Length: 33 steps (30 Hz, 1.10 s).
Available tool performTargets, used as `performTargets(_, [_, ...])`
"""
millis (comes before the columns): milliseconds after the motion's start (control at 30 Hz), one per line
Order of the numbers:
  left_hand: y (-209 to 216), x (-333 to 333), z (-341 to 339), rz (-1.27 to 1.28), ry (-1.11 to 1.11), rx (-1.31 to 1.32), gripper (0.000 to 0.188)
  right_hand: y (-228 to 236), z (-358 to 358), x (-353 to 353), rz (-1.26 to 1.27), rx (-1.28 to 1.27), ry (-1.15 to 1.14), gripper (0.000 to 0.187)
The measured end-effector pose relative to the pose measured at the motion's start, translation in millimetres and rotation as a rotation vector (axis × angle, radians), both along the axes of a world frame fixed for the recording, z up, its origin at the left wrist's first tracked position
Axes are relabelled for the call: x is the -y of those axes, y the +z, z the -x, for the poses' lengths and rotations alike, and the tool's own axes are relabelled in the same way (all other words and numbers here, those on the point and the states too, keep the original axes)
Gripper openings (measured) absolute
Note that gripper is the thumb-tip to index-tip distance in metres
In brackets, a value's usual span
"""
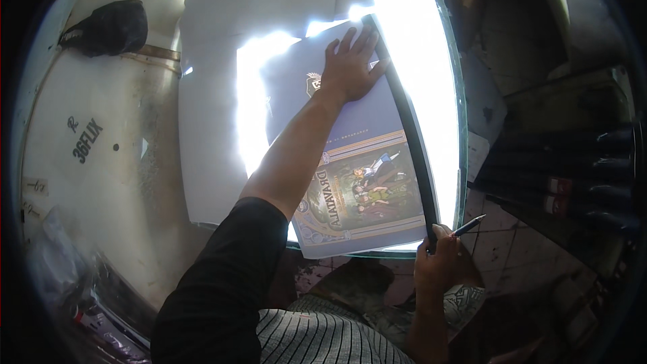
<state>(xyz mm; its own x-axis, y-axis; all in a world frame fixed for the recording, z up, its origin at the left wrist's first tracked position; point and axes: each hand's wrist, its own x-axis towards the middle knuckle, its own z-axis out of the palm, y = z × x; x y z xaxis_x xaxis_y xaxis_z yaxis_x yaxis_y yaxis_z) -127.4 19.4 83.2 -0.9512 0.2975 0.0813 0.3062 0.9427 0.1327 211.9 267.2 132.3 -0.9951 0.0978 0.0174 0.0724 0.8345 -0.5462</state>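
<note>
Printed blue sheet [377, 114] on a brightly lit tabletop [431, 61], centre of the frame. A long black strip [414, 138] lies along the sheet's right side, slanting from upper centre to lower right. The left hand [352, 71] rests palm down at the strip's upper end, fingers slightly apart. The right hand [437, 259], lower right, is at the strip's lower end, its fingers curled around a pen-shaped tool [470, 226]; whether they also clamp the strip cannot be told. Upper left: a dark cloth bundle [111, 27].
</note>
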Motion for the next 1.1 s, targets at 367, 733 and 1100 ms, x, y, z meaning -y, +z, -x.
performTargets(367, [-25.5,4.4,17.9,-0.076,-0.110,-0.202,0.079,10.1,-7.1,-8.5,-0.009,-0.030,-0.037,0.051])
performTargets(733, [-18.9,0.2,15.9,-0.035,-0.116,-0.117,0.086,-1.4,-30.6,-17.7,0.087,0.011,-0.139,0.045])
performTargets(1100, [-16.0,-0.2,13.2,-0.052,-0.088,-0.099,0.087,-7.9,-38.6,-16.8,0.141,0.016,-0.196,0.043])
